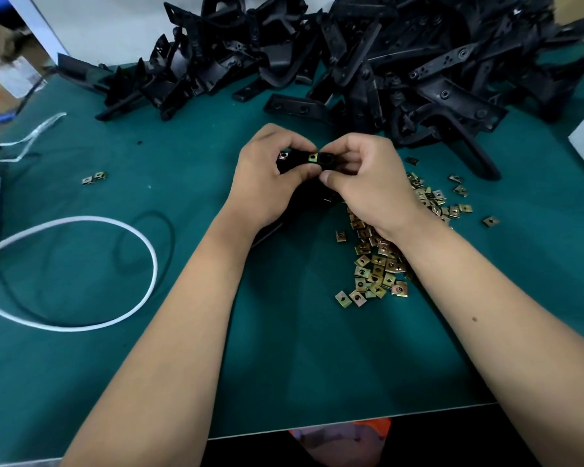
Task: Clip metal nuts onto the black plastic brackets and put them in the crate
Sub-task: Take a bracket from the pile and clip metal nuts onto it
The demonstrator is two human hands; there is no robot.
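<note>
Two loose metal nuts (94,178) lie together on the left of the green table (189,163), well apart from everything else of their kind. Near them a white cable (122,227) loops across the mat, with a thin black cord (169,230) curving just inside its right bend.

At the middle, the left hand (267,183) and the right hand (368,183) meet above the table, both curled round one black plastic bracket (327,160). The left grip pinches the bracket's left end, thumb below and fingers over the top; the right grip pinches its right end the same way. Two brass-coloured clip nuts already sit on the bracket, one (283,156) by the left fingers and one (313,157) in the gap between the two hands.

Under and beside the right wrist a scatter of loose nuts (378,264) spreads over the mat. Behind, along the far edge, a large heap of black brackets (368,55) is piled, thickest toward the right.
</note>
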